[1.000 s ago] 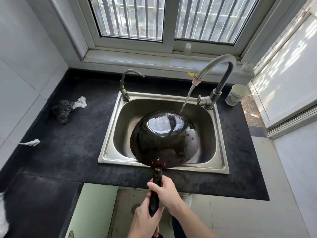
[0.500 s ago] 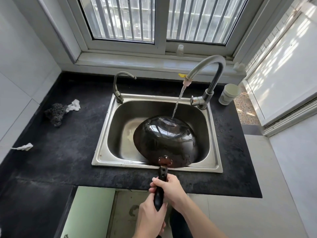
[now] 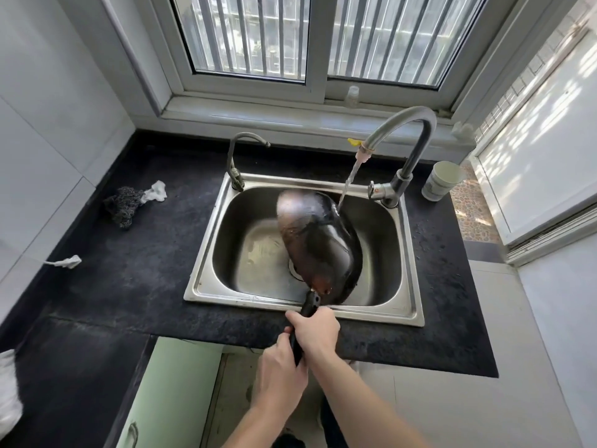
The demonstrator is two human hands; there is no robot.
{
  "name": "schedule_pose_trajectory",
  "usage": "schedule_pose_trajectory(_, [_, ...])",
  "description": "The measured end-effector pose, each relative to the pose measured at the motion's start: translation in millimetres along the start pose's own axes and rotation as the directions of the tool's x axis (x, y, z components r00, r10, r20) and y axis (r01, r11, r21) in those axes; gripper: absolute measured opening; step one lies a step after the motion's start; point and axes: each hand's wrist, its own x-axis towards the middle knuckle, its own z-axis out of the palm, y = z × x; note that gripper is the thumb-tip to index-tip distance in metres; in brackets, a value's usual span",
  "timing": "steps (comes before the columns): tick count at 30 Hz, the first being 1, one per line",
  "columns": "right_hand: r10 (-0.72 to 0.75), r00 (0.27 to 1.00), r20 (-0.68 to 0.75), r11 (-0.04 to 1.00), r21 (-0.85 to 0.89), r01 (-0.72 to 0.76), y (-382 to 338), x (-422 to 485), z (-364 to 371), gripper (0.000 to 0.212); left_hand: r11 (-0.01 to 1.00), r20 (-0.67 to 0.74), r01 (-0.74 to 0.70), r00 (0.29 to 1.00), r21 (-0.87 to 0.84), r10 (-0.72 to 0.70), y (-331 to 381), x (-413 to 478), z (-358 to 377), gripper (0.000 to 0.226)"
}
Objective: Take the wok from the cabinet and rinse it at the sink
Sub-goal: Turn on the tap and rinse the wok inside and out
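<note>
Head view: both hands clenched on wok handle, right hand (image 3: 312,331) ahead, left hand (image 3: 280,370) behind. Wok (image 3: 318,242) tilted in sink (image 3: 410,273), straight ahead, long axis away from body, under faucet (image 3: 403,124) stream.

head view, close above sink (image 3: 303,310), facing down
</note>
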Motion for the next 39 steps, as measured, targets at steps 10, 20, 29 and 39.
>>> schedule_pose_trajectory(10, [-0.109,0.949,0.296,0.838,0.541,-0.073,2,0,-14,0.013,0.992,-0.038,-0.125,0.991,0.029,0.126,13,2,-22,0.032])
schedule_pose_trajectory(20, [-0.139,0.889,0.437,0.732,0.650,-0.206,13,5,-29,0.016,0.744,0.447,0.418,0.876,-0.521,-0.180,22,6,-14,0.033])
schedule_pose_trajectory(29, [-0.141,0.860,0.491,0.762,0.608,-0.223,17,12,-45,0.030,0.280,0.636,0.618,0.771,-0.735,-0.033,25,1,-6,0.008])
schedule_pose_trajectory(39, [-0.078,0.900,0.429,0.868,0.474,-0.150,23,19,-51,0.036,0.502,0.429,0.419,0.897,-0.757,-0.102,36,-8,20,0.020])
